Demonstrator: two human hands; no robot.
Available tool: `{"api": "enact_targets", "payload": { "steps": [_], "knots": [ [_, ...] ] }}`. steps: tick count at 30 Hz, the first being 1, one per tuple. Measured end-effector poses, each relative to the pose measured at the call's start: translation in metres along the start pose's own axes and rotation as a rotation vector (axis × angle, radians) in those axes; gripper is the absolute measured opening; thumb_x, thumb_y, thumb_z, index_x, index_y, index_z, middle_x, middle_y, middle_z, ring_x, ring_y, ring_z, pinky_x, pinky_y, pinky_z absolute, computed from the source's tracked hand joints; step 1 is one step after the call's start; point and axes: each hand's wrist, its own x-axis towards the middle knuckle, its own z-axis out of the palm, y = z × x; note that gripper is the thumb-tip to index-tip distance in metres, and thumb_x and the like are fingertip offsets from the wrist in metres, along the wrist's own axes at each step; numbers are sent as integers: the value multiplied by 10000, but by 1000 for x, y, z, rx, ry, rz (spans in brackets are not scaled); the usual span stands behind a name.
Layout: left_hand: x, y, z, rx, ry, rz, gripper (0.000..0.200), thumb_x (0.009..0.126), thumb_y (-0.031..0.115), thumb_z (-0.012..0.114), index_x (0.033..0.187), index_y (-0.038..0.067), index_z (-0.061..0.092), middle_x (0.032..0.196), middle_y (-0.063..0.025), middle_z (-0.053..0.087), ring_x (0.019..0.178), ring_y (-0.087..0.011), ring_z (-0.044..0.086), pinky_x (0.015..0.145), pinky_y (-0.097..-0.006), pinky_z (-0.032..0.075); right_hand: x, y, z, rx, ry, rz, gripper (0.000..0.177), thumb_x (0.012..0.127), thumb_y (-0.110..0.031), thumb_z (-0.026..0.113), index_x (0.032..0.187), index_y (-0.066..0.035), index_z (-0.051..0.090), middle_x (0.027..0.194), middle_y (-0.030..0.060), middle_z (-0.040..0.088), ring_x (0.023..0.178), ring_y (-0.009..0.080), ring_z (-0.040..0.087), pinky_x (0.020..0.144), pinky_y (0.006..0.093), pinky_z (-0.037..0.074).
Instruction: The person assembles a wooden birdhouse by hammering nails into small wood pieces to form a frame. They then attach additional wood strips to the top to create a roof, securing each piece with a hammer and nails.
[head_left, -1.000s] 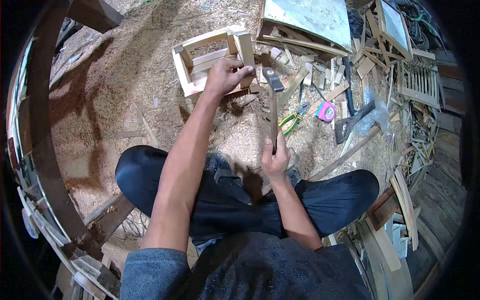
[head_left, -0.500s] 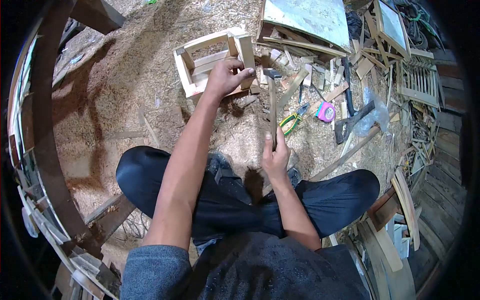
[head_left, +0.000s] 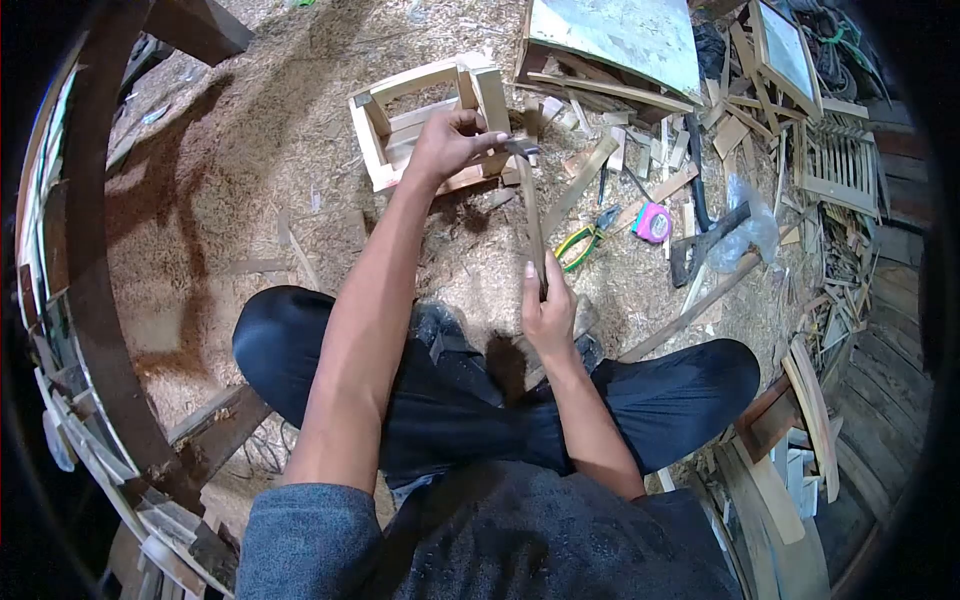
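Observation:
A small frame of pale wood (head_left: 378, 150), box-like with open middles, rests on the shavings in front of me. Over its right side bends my left hand (head_left: 447, 150), thumb and fingers drawn together near the end piece; what they pinch is too small to make out. My right hand (head_left: 550, 312) is wrapped round the lower handle of a hammer (head_left: 532, 212). The hammer's head is up at the frame's right side, right by my left thumb.
Right of the hammer lie pliers (head_left: 580, 240), a pink tape measure (head_left: 652, 222), a hatchet-like tool (head_left: 705, 245) and a clear plastic bag (head_left: 752, 225). Wood offcuts (head_left: 660, 190) are scattered behind them. A pale-topped box (head_left: 615, 40) stands at the back. A dark beam (head_left: 95, 250) runs along the left.
The hammer's head has swung left towards the frame and my left thumb. My left hand stays at the frame, and my right hand has barely shifted.

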Motion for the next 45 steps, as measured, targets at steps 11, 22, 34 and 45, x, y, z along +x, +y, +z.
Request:
{"api": "enact_targets", "payload": {
  "steps": [11, 22, 34, 45],
  "knots": [
    [3, -7, 0, -84, -13, -8, 201, 795, 190, 846, 805, 19, 741, 702, -19, 690, 640, -67, 580, 578, -249, 466, -5, -5, 1, 87, 47, 47, 384, 994, -121, 521, 1260, 155, 515, 1018, 318, 649, 930, 436, 682, 750, 441, 542],
    [1, -5, -1, 36, -16, 67, 305, 778, 277, 852, 908, 17, 759, 735, -37, 704, 655, -92, 601, 624, -281, 501, -4, 10, 4, -4, 69, 0, 409, 1007, -184, 535, 1260, 137, 523, 1028, 331, 647, 931, 431, 678, 774, 428, 540],
    [-3, -10, 2, -129, 0, 109, 312, 885, 274, 757, 1061, 17, 750, 809, -34, 727, 705, -76, 611, 650, -262, 505, -5, 5, 6, 22, 49, 29, 360, 1007, -170, 537, 1249, 96, 538, 960, 280, 668, 874, 400, 686, 739, 414, 534],
    [-6, -6, 5, 20, 57, 163, 275, 900, 301, 718, 1011, 53, 761, 805, -68, 745, 707, -100, 651, 692, -289, 515, -2, 6, 8, 0, 46, 45, 374, 1012, -176, 530, 1280, 84, 526, 928, 269, 666, 854, 387, 693, 703, 410, 530]
  ]
}}
